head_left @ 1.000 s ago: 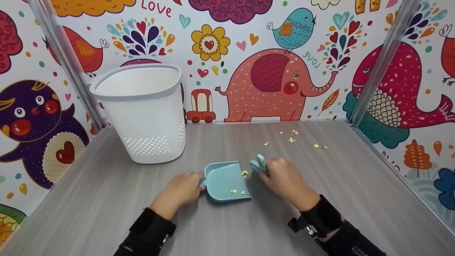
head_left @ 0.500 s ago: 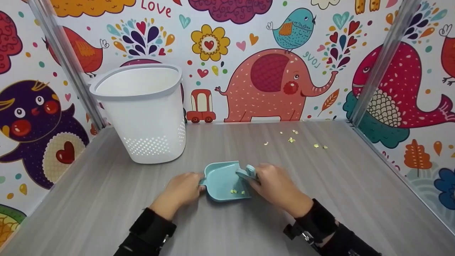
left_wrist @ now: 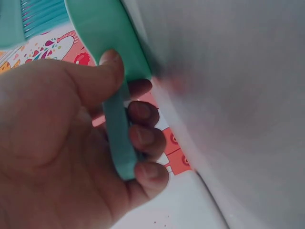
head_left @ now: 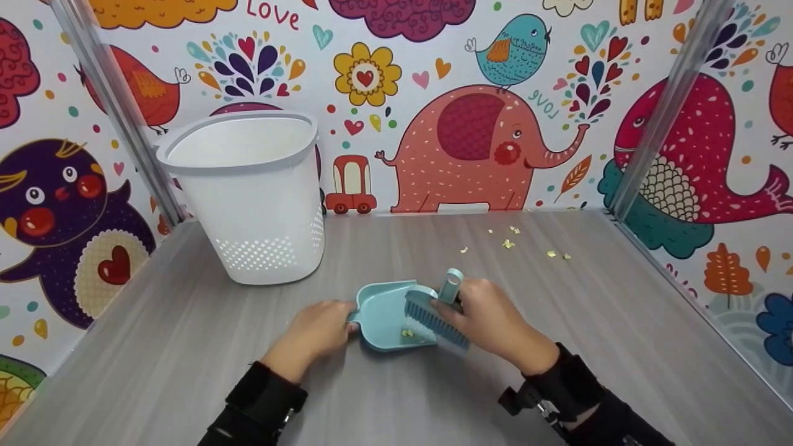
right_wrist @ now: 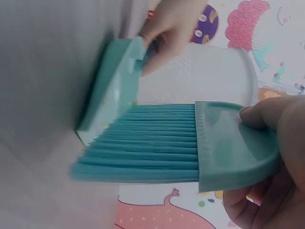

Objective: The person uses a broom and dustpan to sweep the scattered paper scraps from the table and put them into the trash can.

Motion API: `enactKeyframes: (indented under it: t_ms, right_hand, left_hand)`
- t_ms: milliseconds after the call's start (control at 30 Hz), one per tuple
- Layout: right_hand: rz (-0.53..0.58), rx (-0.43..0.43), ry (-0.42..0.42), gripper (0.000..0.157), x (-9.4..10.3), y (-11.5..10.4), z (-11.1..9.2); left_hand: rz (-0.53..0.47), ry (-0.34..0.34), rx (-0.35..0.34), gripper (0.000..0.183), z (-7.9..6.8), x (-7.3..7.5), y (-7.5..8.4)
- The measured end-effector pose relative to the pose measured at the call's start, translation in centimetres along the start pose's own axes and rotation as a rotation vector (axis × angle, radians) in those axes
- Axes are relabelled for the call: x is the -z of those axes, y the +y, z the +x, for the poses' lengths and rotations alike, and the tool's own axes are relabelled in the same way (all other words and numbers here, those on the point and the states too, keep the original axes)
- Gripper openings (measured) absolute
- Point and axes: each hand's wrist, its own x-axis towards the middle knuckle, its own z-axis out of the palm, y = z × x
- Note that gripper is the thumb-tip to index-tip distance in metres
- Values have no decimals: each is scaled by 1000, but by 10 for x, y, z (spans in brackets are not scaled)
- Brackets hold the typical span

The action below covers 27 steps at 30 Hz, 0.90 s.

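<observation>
A light teal dustpan [head_left: 379, 319] lies on the table with its wide edge toward the right. My left hand [head_left: 322, 328] grips its handle [left_wrist: 116, 138], fingers curled round it in the left wrist view. My right hand [head_left: 499, 319] holds a small teal hand brush [right_wrist: 233, 143], thumb on its flat head. The brush's bristles [head_left: 433, 319] stand over the dustpan's open edge, hiding part of it. Yellow scraps [head_left: 407, 333] lie inside the pan; whether more lie under the bristles is hidden.
A tall white basket [head_left: 260, 210] stands at the back left. Several yellow scraps [head_left: 508, 244] are scattered on the table at the back right, with others [head_left: 551, 254] farther right. Patterned panels [head_left: 427, 62] enclose the back and sides.
The brush went left to the dustpan's edge, then turned so its bristles show across that edge. Scraps at the pan's lip are no longer visible. The left hand and dustpan stayed put.
</observation>
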Motion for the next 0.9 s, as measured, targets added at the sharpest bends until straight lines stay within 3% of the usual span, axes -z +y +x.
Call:
enactKeyframes:
  t_ms: [300, 533, 900]
  right_hand:
    - [-138, -105, 85, 33, 7, 19, 6]
    - [-219, -172, 73, 33, -1, 36, 5]
    - [-301, -33, 96, 21, -23, 39, 1]
  left_hand:
    - [-1, 2, -6, 11, 0, 0, -1]
    - [-17, -3, -22, 15, 0, 0, -2]
    - [-12, 2, -23, 12, 0, 0, -1]
